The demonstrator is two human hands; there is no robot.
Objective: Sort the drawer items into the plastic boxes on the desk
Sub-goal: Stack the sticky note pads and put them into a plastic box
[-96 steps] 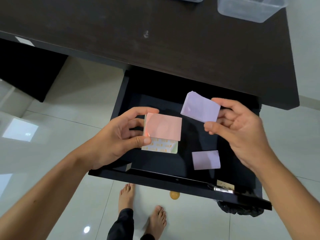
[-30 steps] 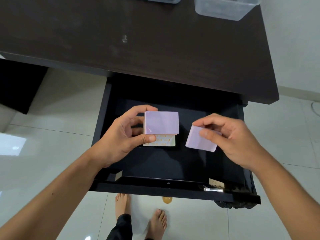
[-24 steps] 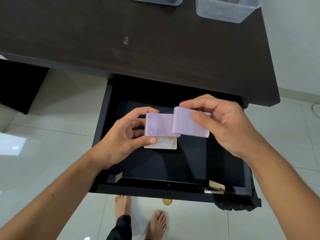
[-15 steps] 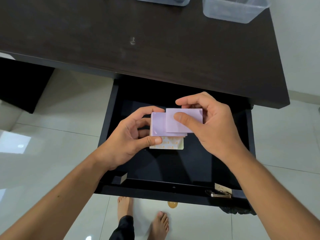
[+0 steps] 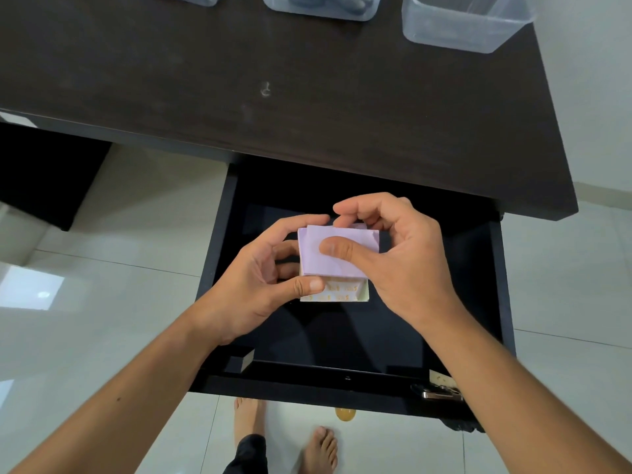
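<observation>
Two hands work above the open drawer (image 5: 478, 302), squaring a small stack of note pads (image 5: 328, 265). The left hand (image 5: 260, 285) carries the stack from its left edge, its grip pinched across the pads with fingers along the far side and thumb on the near corner. The right hand (image 5: 396, 265) presses its thumb flat on the topmost lilac pad (image 5: 342, 241) while its fingers curl over the far edge, so this grip also pinches the stack. A cream pad with orange print (image 5: 337, 292) sticks out below the lilac ones on the side nearest the person, and the top pad sits slightly askew, so alignment is judged incomplete. To finish the step well, the left hand should keep the lower pads steady while the right thumb slides the top pad flush, with light pressure so no sheets crease or fan out. The stack hangs over the drawer floor, not touching it. Beyond the drawer, across the dark worktop (image 5: 307, 97), stand plastic boxes; the clear one to the right (image 5: 461, 29) looks empty, and the middle one (image 5: 321, 8) holds dark items. The pads should be carried level to whichever box suits them. A metal clip (image 5: 437, 393) lies at the drawer's near right corner, not yet sorted.
</observation>
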